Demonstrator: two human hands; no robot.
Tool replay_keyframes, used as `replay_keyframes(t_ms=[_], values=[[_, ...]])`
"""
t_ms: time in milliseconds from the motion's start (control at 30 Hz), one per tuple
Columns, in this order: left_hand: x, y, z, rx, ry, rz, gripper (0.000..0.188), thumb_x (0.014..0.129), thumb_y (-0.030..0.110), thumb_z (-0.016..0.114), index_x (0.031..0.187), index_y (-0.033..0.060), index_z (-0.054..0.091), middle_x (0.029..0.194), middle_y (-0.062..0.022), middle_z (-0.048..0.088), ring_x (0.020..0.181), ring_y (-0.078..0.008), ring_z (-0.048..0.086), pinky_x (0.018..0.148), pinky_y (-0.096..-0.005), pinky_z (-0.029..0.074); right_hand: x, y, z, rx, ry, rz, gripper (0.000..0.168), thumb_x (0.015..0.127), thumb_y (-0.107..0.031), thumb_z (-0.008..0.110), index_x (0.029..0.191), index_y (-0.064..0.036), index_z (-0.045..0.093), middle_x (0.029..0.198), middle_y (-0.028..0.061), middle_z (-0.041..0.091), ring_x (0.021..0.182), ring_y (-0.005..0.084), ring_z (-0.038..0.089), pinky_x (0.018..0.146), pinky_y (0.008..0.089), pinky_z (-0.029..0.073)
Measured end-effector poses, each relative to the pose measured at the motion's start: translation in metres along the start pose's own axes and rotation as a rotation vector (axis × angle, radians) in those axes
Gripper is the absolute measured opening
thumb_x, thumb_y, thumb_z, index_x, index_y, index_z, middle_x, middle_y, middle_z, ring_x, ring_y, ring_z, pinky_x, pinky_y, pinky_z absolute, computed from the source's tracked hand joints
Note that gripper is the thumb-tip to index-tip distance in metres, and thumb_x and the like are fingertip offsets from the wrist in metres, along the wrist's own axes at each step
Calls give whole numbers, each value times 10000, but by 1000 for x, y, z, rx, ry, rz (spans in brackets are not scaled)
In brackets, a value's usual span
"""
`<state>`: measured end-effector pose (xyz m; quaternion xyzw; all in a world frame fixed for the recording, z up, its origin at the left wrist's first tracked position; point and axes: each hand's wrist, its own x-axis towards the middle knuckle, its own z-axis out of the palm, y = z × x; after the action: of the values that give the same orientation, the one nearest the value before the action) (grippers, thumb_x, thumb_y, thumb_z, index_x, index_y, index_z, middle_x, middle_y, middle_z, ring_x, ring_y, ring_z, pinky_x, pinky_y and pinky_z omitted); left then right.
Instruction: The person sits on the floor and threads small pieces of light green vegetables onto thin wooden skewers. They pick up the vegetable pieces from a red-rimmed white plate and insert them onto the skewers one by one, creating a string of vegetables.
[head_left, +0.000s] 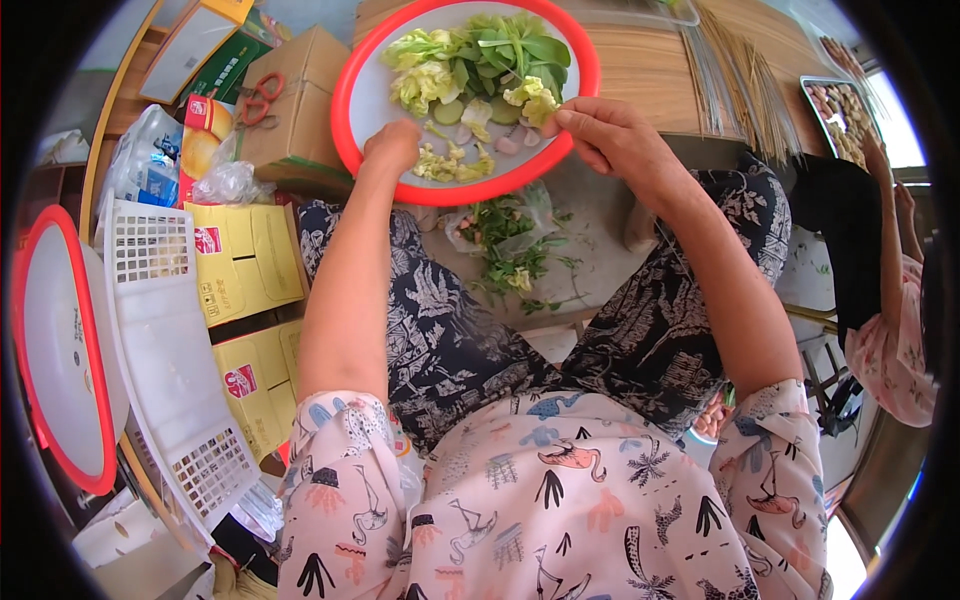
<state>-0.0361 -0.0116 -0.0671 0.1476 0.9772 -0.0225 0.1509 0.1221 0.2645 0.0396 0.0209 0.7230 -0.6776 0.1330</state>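
A round, pale basin with a red rim (345, 112) rests on the table's near edge, in front of my lap. Yellow-green lettuce pieces (424, 86), darker green leaves (517, 52), round green slices (448, 112) and pinkish slices (508, 145) lie inside it. My left hand (396, 146) is over the near left of the basin, its fingers curled and slightly blurred; whatever they may hold is hidden. At the right rim, the thumb and fingers of my right hand (611, 139) pinch the edge of a frilly lettuce leaf (534, 103).
Thin bamboo skewers (742, 82) lie on the wooden table (630, 67). Scissors (261, 101) sit on a cardboard box (307, 97). A white plastic basket (157, 322) and another red-rimmed basin (64, 345) stand left. Greens (517, 247) lie on the floor. Another person's arm (889, 240) reaches towards a tray (840, 124).
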Motion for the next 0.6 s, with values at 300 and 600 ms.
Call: replay_keyframes(t_ms=[300,600], values=[[8,4,-22,-415,-147,29,222,769,58,568,978,12,628,897,-132,644,801,-199,629,668,-321,509,-6,-4,-5,32,-28,18,268,948,-280,468,913,-81,644,512,-75,342,486,20,299,491,184,243],[-31,29,-51,-1821,-153,29,226,847,69,596,1063,39,537,902,-79,610,753,-138,584,643,-257,494,-6,-5,-1,67,-70,-5,235,943,-190,473,888,-32,638,501,-41,402,448,43,357,438,205,283]])
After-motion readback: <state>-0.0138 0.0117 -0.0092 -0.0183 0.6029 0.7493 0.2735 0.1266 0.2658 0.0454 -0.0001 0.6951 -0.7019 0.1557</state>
